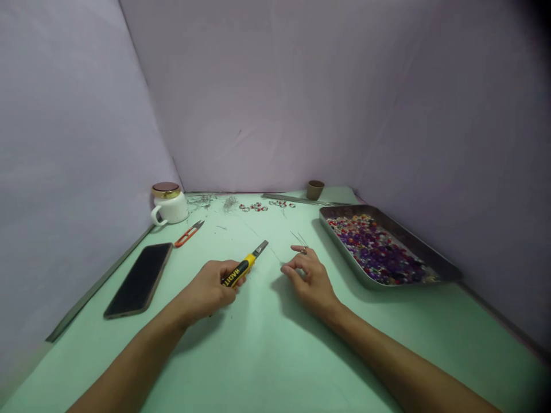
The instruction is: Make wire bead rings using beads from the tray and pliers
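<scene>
My left hand (218,288) is wrapped round a yellow and black utility knife (244,269), its metal tip pointing up and to the right. Across a small gap, my right hand (310,282) pinches a thin wire (275,256) between thumb and forefinger. The wire's free end reaches toward the knife's tip; whether they touch I cannot tell. A few more thin wires (298,237) stick up by the ringed finger of that hand. Farther back on the table lie small rings of red and clear beads (258,207).
To the right stands a metal tray (357,268) of mixed beads. On the left are a phone (140,281), orange thread snips (188,234) and a lidded white mug (172,209). Wire scraps (230,203), long metal rods (297,199) and a small brown cup (315,190) line the back.
</scene>
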### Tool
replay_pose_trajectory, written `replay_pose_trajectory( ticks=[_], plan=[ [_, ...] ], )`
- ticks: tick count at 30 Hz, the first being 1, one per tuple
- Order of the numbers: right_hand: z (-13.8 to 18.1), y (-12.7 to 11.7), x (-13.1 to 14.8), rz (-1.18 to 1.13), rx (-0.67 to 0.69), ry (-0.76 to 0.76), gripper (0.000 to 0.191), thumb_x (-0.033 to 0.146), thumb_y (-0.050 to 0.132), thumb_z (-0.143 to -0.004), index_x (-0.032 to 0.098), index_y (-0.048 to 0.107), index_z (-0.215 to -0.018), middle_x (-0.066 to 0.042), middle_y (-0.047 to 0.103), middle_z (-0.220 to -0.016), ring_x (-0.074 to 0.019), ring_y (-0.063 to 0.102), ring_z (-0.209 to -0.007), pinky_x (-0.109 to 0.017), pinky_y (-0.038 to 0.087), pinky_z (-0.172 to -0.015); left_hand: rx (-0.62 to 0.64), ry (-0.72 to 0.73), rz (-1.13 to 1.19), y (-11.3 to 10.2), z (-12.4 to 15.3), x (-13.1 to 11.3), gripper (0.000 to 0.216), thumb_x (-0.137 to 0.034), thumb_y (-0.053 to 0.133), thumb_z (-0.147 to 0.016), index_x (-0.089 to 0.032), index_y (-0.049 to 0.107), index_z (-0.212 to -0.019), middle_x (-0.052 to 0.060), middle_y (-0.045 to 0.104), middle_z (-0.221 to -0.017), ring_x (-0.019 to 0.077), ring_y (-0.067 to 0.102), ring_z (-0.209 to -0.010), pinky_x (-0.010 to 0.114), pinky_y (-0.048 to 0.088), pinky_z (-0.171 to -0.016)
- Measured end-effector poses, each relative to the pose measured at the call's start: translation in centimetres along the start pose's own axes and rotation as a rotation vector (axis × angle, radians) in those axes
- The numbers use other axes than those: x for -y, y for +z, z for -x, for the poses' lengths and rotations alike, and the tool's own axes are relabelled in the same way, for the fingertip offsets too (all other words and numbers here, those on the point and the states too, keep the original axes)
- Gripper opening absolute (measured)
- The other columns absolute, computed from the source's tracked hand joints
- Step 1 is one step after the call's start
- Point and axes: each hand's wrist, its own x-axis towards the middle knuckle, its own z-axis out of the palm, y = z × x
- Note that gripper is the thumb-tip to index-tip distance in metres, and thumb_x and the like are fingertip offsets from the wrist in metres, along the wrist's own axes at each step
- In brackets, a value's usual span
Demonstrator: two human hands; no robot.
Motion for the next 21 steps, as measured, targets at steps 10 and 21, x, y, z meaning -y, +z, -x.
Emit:
replay_pose_trajectory(
  ticks=[10, 21],
  plan=[
    [-0.2, -0.2, -0.3, -0.11, -0.153, 0.064, 0.012, 0.026, 0.051, -0.077, 0.022, 0.059, -0.069, -0.006, 0.062, -0.101, -0.0248, 0.039, -0.115, -0.045, 0.025, -0.097, -0.196, 0.113, -0.654, -1.0, -1.4, 2.8, 0.011, -0.009, 0.041, -0.059, -0.018, 0.044, -0.064, 0.005, 0.051, -0.08, 0.0176, 0.048, -0.07, 0.027, 0.034, -0.062],
    [-0.8, -0.7, 2.1, -1.374, 0.168, 0.532, 0.017, 0.035, 0.056, -0.076, 0.019, 0.053, -0.069, -0.002, 0.036, -0.135, -0.0255, 0.037, -0.119, -0.049, 0.036, -0.09, -0.555, 0.284, -0.249, 1.9, -1.5, 2.2, 0.022, -0.031, 0.052, -0.072, -0.016, 0.054, -0.088, 0.009, 0.057, -0.094, 0.0211, 0.053, -0.088, 0.036, 0.04, -0.079]
  ],
)
